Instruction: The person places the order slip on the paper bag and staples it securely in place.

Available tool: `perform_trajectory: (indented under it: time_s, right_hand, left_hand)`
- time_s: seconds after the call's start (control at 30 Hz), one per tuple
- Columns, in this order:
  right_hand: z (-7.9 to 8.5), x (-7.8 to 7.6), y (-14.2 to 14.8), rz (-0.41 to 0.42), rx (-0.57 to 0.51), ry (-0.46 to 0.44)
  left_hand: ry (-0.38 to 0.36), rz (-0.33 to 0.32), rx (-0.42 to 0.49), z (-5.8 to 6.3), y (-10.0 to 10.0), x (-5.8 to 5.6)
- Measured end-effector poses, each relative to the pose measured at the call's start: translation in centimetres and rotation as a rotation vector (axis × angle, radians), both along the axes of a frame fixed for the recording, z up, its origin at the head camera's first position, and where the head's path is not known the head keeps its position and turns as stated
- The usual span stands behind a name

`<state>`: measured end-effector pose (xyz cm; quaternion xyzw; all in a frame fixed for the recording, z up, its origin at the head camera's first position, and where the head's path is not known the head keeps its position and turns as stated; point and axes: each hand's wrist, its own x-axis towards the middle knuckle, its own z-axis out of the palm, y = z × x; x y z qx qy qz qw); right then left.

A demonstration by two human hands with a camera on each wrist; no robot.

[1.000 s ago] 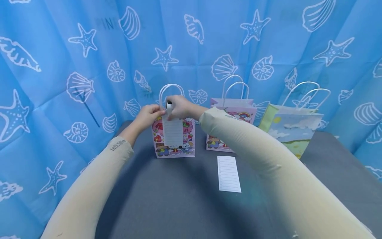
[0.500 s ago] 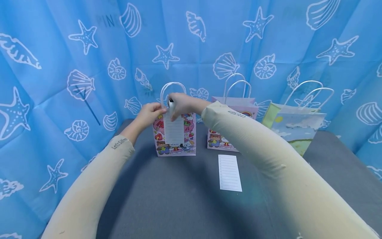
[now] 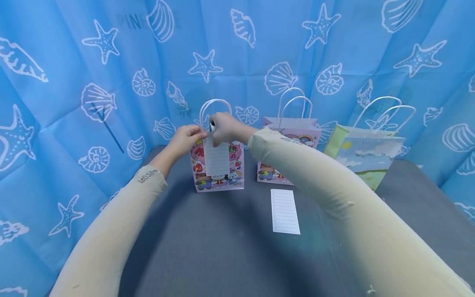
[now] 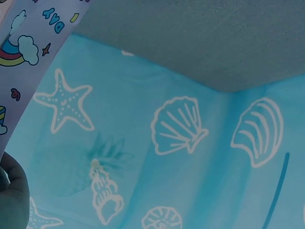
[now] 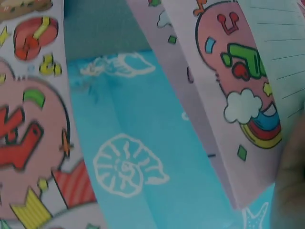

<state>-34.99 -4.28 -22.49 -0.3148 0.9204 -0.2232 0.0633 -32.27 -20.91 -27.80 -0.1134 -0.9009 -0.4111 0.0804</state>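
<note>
Two hands (image 3: 186,140) at paper (image 3: 217,161) | bag (image 3: 236,163): "DAY" | sleeve (image 3: 147,176): "Let's Slim"

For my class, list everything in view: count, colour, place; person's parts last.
Table: 1, grey, foreground.
Pink cartoon bags: 2, pink, left and middle.
Landscape bag: 1, green and grey-blue, right.
Lined slips: 2, white, against left bag; on table.
Small object: 1, black and white, near one slip's top; mostly hidden.
Curtain: 1, blue, white sea prints, background.
Sleeves: 2, cream, lower left and right.
Left hand: 1, bare, at that slip's edge.
Right hand: 1, bare, around small object.
</note>
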Motion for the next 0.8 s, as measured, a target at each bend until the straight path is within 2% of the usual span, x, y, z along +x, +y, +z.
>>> perform_trajectory:
  time_s: [0.37, 0.47, 0.57, 0.7, 0.8]
  right_hand:
    - [-1.1, -0.2, 0.4, 0.009, -0.158, 0.017]
    - [-0.9, -0.4, 0.5, 0.025, -0.126, 0.029]
    - [-0.5, -0.7, 0.7, 0.051, -0.064, 0.037]
    - [-0.3, -0.9, 0.7, 0.074, -0.021, 0.011]
    - [-0.2, -0.9, 0.6, 0.072, -0.015, -0.006]
  left_hand:
    - [-0.001, -0.002, -0.006, 0.3, 0.0, 0.0]
    - [-0.010, -0.016, -0.016, 0.5, 0.0, -0.2]
    - [-0.028, -0.065, -0.035, 0.8, -0.2, -0.3]
    - [-0.078, -0.136, -0.055, 1.4, -0.7, -0.1]
    - [-0.098, -0.148, -0.049, 1.9, -0.7, -0.1]
